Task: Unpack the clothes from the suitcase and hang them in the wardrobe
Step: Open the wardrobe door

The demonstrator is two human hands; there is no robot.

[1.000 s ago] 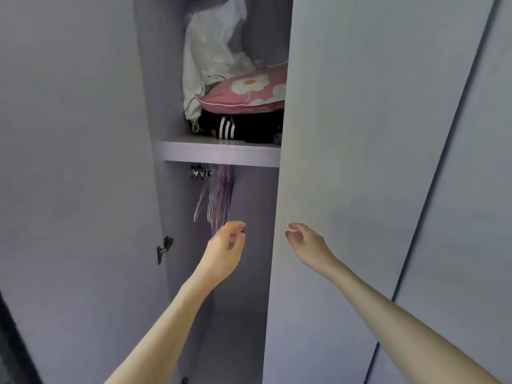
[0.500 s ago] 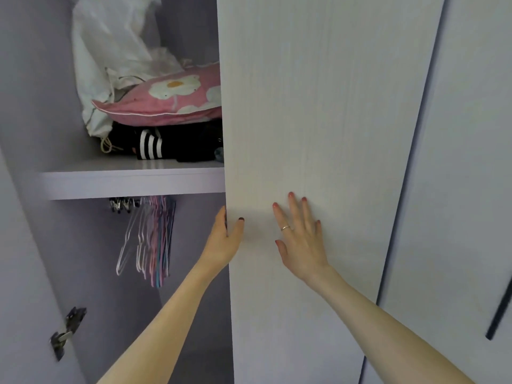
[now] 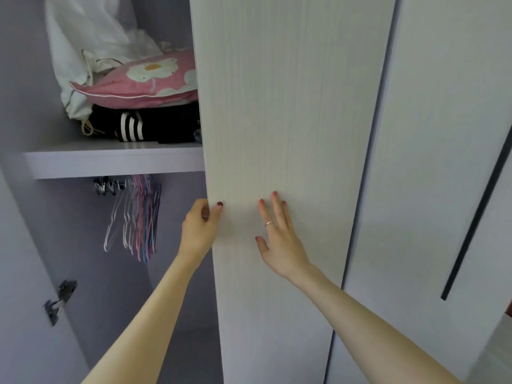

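Observation:
I face a pale wardrobe. Its light wood-grain door [image 3: 291, 106] stands in the middle of the view. My left hand [image 3: 201, 228] grips the door's left edge, thumb on the front face and fingers curled behind. My right hand [image 3: 277, 239] lies flat against the door's front with its fingers straight and spread. To the left the wardrobe stands open, and a bunch of empty hangers [image 3: 135, 217], clear, pink and blue, hangs under the shelf [image 3: 110, 164]. No suitcase or clothes from it are in view.
On the shelf lie a pink flowered cushion [image 3: 146, 81], a black item with white stripes [image 3: 144, 126] and a white cloth bag [image 3: 91, 37]. A metal hinge [image 3: 59, 300] sits on the left panel. Another shut door [image 3: 443, 134] stands at the right.
The view has moved closer and to the right. My left hand went from hanging in the opening to gripping the door's edge. My right hand opened flat onto the door's front.

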